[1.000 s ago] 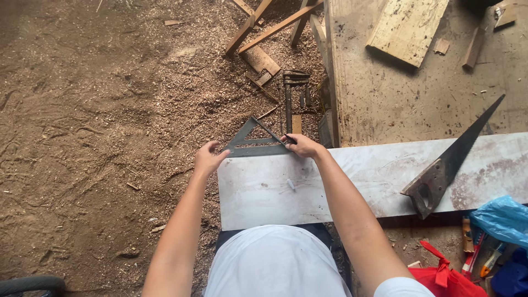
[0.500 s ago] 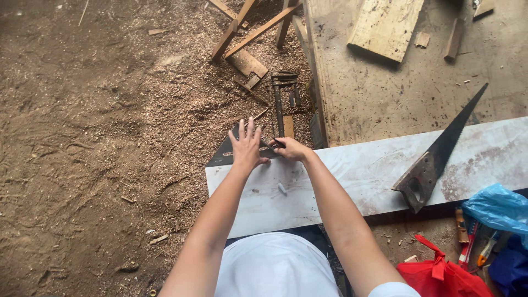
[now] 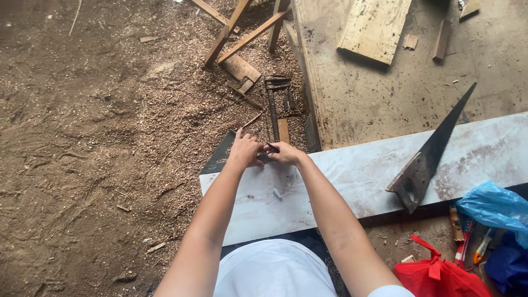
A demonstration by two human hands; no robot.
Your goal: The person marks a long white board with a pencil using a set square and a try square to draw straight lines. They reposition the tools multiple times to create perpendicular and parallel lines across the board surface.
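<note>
A long whitish plank lies across in front of me. At its far left edge rests a dark triangular square, and my left hand presses flat on it. My right hand is right beside the left, fingers pinched on a thin dark marking tool whose tip touches the plank by the square. A small pale object lies on the plank below my hands.
A hand saw lies on the plank to the right. Sawdust covers the dirt floor. Wood offcuts, a rusty clamp and a large board lie beyond. Blue bag and red bag sit lower right.
My left hand moved from the square's left corner onto its middle, close to the right hand. The view shifted, so the plank and saw sit further right.
</note>
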